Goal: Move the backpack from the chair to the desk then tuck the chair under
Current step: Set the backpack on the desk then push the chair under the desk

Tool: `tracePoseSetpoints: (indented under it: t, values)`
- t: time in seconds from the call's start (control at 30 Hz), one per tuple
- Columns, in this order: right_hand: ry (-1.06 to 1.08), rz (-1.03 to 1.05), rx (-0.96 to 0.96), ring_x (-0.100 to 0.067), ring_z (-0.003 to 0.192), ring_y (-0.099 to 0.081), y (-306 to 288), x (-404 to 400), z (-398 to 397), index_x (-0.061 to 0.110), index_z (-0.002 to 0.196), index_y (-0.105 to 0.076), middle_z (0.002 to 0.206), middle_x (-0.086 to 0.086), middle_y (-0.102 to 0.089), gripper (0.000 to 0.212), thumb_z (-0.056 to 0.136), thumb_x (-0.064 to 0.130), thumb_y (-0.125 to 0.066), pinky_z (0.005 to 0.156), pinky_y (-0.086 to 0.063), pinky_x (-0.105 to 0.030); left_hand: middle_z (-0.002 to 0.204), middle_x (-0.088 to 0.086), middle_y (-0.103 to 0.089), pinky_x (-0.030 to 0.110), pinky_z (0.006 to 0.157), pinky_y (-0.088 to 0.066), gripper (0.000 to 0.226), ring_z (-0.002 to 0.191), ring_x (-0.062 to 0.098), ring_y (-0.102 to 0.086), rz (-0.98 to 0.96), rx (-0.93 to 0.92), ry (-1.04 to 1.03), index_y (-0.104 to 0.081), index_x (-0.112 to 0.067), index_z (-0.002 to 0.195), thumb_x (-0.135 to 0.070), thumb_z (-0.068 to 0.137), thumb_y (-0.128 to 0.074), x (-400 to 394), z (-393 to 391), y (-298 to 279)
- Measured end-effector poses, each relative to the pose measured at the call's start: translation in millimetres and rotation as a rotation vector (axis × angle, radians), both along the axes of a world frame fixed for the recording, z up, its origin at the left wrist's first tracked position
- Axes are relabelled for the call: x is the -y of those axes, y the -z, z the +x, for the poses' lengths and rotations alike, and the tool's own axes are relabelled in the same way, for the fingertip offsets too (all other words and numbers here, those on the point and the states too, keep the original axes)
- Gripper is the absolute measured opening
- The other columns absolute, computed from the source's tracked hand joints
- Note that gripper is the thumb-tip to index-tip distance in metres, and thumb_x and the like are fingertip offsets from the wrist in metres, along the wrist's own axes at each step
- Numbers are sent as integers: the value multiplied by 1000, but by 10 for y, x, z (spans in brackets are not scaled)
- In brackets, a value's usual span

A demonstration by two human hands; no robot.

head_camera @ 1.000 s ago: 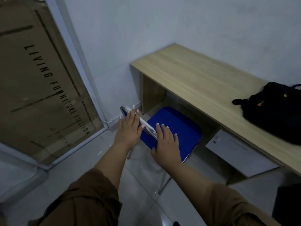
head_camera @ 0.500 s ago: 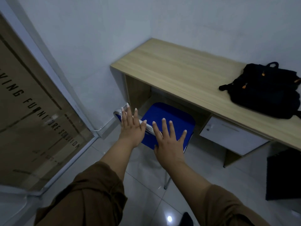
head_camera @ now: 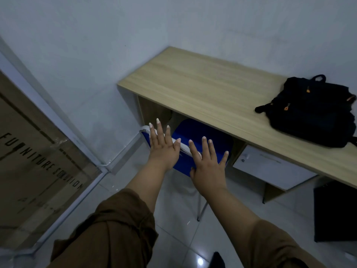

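Observation:
The black backpack point(head_camera: 313, 113) lies on the right part of the wooden desk point(head_camera: 202, 89). The blue chair point(head_camera: 195, 136), with a silver frame, stands partly under the desk; its seat is half hidden by the desktop. My left hand point(head_camera: 163, 146) is flat, fingers spread, against the top of the chair's backrest. My right hand point(head_camera: 207, 161) is spread flat against the backrest beside it. Neither hand grips anything.
A white drawer unit point(head_camera: 270, 167) hangs under the desk to the right of the chair. A glass panel with lettering point(head_camera: 38, 161) stands at the left. A dark object point(head_camera: 336, 211) sits on the tiled floor at the right. White walls enclose the corner.
The chair has slid further under the desk with both hands pressing on its backrest. The view has shifted, showing more of the backpack and desk.

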State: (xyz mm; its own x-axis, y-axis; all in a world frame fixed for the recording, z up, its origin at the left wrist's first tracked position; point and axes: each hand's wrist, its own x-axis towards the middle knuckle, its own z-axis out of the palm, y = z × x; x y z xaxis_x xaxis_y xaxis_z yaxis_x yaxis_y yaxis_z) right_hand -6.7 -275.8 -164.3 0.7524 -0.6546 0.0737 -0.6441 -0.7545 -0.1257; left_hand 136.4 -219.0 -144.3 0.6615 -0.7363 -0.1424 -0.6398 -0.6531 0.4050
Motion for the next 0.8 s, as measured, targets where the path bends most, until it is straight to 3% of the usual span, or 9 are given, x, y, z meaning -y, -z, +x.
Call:
tracePoseSetpoints:
  t: [0.37, 0.8]
  values:
    - [37, -8, 16, -29, 151, 2, -12, 896, 25, 39, 152, 3, 164, -11, -2, 85, 89, 26, -52, 109, -3, -73, 156, 15, 34, 49, 116, 15, 69, 140, 36, 37, 6, 17, -7, 6, -9, 154, -48, 101, -16, 914, 27, 23]
    - [17, 51, -23, -27, 150, 15, 6, 1772, 97, 40, 150, 10, 163, -9, 14, 89, 87, 27, -53, 109, 1, -74, 156, 11, 36, 51, 117, 14, 69, 139, 37, 39, 76, -6, -22, 5, -10, 154, -49, 100, -14, 1754, 113, -5]
